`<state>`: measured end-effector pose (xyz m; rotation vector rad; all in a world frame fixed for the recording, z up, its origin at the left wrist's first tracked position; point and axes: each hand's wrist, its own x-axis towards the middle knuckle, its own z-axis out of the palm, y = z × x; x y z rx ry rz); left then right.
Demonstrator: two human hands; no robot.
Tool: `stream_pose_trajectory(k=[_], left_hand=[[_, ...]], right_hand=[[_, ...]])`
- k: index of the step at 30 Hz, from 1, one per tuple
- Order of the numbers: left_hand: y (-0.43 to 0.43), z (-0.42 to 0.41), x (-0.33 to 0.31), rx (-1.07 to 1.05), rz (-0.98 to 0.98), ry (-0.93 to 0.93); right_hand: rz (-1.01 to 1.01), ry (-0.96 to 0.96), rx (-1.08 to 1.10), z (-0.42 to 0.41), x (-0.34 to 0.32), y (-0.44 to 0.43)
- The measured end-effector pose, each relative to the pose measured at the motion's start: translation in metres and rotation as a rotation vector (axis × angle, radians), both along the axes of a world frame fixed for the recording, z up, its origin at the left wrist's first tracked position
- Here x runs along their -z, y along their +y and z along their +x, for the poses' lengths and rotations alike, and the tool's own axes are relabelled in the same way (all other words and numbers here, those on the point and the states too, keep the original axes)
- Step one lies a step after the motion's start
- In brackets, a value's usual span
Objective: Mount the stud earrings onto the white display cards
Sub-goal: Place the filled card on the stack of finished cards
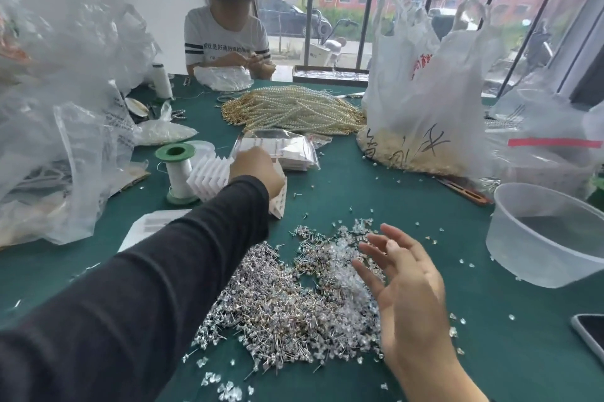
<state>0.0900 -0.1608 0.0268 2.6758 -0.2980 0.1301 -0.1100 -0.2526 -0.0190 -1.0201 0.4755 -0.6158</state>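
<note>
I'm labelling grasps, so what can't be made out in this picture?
Head view:
Left hand: its own back hides the fingertips, so any grip on the white display cards is unclear.
Stud earrings: too small and heaped to tell singly.
Phone: cut off by the right edge.

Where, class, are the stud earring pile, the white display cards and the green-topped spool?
stud earring pile [281, 306]: head view, middle of heap.
white display cards [212, 177]: head view, fanned card edges.
green-topped spool [179, 174]: head view, white thread body.
</note>
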Motion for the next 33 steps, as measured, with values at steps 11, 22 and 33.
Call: stream_pose_trajectory(k=[11, 22, 33], left_hand=[[0.114, -0.011, -0.053, 0.236, 0.131, -0.251], [0.175, -0.059, 0.032, 0.317, 0.337, -0.062], [0.156, -0.095, 0.003, 0.366, 0.056, -0.743]], right_hand=[[-0.056, 0.000, -0.039, -0.003, -0.004, 0.002], [-0.193, -0.025, -0.120, -0.011, -0.006, 0.016], [-0.176, -0.046, -0.143, -0.013, -0.015, 0.008]])
